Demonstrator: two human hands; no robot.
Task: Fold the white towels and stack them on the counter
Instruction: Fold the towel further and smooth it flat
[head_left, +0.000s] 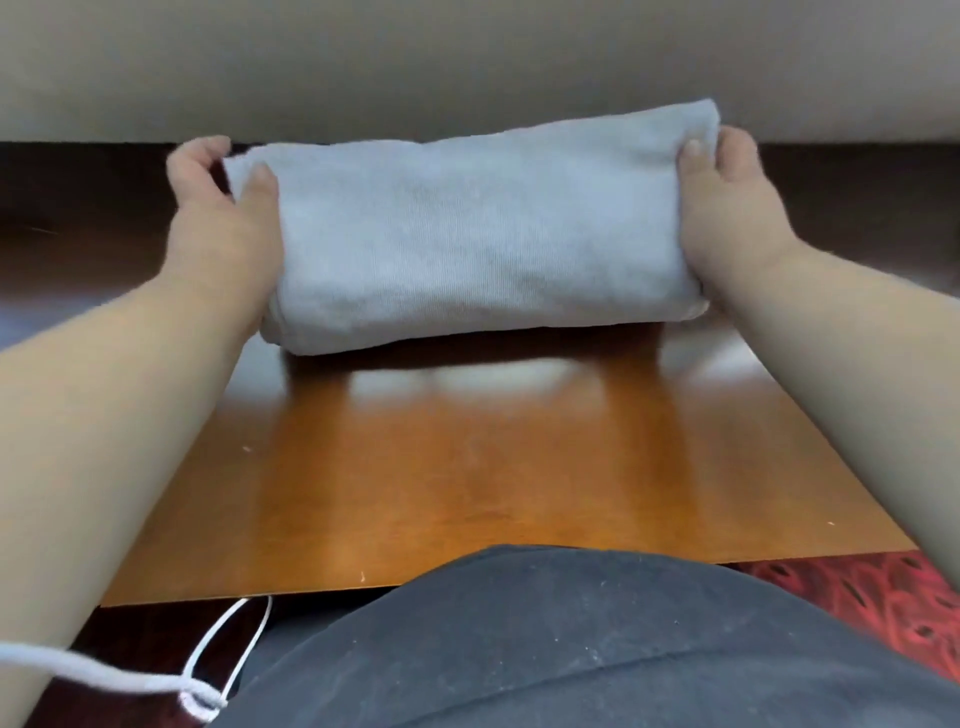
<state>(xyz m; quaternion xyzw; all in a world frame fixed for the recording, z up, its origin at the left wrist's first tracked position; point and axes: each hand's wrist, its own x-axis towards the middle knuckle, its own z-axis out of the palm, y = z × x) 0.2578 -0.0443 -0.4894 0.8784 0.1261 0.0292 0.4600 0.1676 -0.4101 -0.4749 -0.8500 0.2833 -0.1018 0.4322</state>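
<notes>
A folded white towel (478, 234), thick and oblong, is held between both hands a little above the far part of the glossy wooden counter (467, 467); its shadow and reflection lie on the wood beneath it. My left hand (223, 208) grips its left end, thumb on top, fingers behind. At the right end my right hand (727, 197) holds it the same way. No other towel shows.
A beige wall (467, 62) rises right behind the counter's dark back edge. My dark shirt (571, 649) fills the bottom. A white cord (156, 680) hangs at the lower left. Red patterned carpet (883, 597) shows at the lower right.
</notes>
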